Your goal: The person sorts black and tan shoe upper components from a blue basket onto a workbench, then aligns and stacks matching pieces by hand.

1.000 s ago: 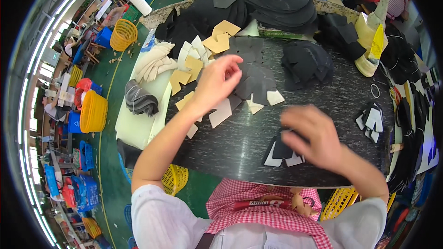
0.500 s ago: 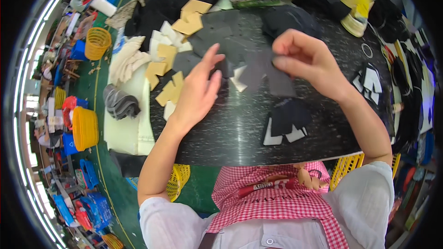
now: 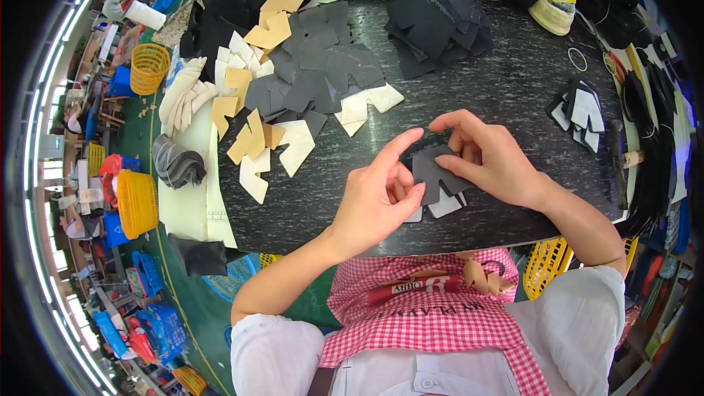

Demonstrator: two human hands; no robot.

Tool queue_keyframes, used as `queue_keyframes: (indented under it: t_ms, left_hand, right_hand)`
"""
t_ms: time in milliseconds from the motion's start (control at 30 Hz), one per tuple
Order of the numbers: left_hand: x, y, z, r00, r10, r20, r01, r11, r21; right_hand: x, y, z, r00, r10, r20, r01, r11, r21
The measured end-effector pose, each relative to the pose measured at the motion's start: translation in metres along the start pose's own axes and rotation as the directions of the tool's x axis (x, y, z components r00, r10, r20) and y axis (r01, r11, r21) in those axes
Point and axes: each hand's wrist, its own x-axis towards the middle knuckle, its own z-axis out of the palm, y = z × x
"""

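Note:
A dark grey notched sheet piece (image 3: 427, 169) lies between my hands, over a small pile of white pieces (image 3: 444, 207) near the table's front edge. My right hand (image 3: 495, 165) has its thumb on the grey piece's upper right part, with curled fingers at its far edge. At the piece's left side is my left hand (image 3: 374, 202), its index finger and thumb apart and its other fingers curled. Farther away lie a spread of dark grey notched pieces (image 3: 312, 66), several tan pieces (image 3: 249, 137) and cream pieces (image 3: 295, 147).
Black pieces (image 3: 440, 26) are heaped at the back of the dark speckled table (image 3: 330, 213). At the right sit a black-and-white stack (image 3: 583, 114) and a ring-shaped band (image 3: 577, 59). Rolled grey material (image 3: 178, 161) lies at the left edge; yellow baskets (image 3: 138, 204) stand beyond.
My right hand has come down and nearer with the grey piece, onto the small pile. My left hand has moved right and nearer, from the scattered pieces to the pile.

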Motion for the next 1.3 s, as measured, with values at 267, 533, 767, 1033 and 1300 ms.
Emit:
queue_keyframes:
  t_ms: [267,533,767,1033,1300]
  left_hand:
    - [0.006,-0.007,0.002,0.989,0.148,-0.002,-0.145,0.967,0.209]
    - [-0.012,-0.021,-0.02,0.836,0.543,-0.081,-0.378,0.676,0.633]
    - [-0.047,-0.034,-0.117,0.595,0.614,-0.519,-0.002,0.646,0.763]
    - [-0.046,-0.024,-0.147,0.561,0.601,-0.57,-0.287,0.787,0.547]
    - [-0.025,-0.014,-0.064,0.677,0.734,-0.047,-0.701,0.663,0.262]
  right_hand:
    - [0.002,0.019,-0.004,0.879,-0.459,-0.132,0.271,0.707,-0.654]
    - [-0.019,0.002,0.001,0.856,-0.495,0.146,0.509,0.759,-0.406]
    - [-0.04,-0.019,0.02,0.75,-0.66,0.051,0.519,0.538,-0.664]
    - [-0.031,-0.044,0.02,0.91,-0.404,0.091,0.389,0.756,-0.527]
    - [0.024,-0.078,0.049,0.95,0.068,0.304,-0.122,0.979,0.162]
